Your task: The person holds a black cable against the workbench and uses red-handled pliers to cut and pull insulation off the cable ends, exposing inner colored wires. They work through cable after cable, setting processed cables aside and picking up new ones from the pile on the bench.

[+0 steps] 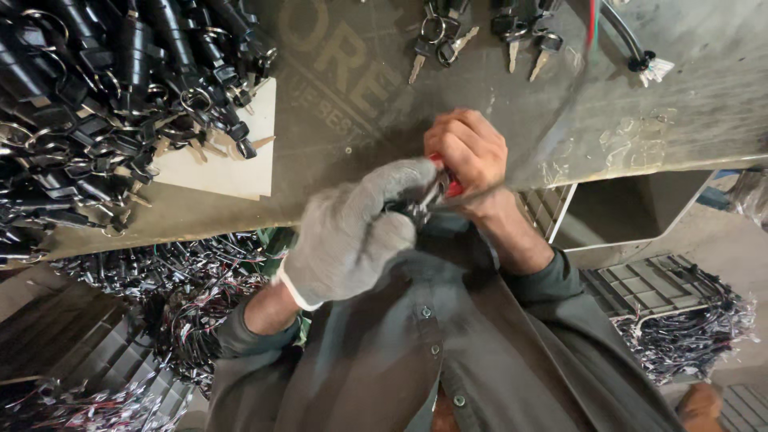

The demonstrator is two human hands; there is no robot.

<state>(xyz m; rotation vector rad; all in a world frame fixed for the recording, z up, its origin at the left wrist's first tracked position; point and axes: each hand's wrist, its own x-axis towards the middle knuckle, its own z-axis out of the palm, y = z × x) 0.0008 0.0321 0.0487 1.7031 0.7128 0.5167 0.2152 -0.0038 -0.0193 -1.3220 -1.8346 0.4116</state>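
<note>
In the middle of the frame, my two hands meet just over the near edge of the table [336,96]. My left hand [356,232] wears a grey glove, and it is curled tight around a small dark metal part [420,206]. I think I grip it hard so it cannot slip or turn. My right hand [468,152] is bare. Its fingers are closed around a red tool [453,189], and the tool's end sits right against the part. I hold both close to my chest, likely so I can push hard and see well. I cannot tell what the tool's tip is doing, because my fingers hide it.

At the upper left of the frame lies a big pile [104,104] of black key sets with rings, partly on a pale card [228,168]. At the top middle lie a few keys [480,36], well apart from the pile. At the upper right, a cable [632,44] with a white end rests on the table. Below the table, at the lower left and right, bundles of thin wires [688,324] sit in crates.
</note>
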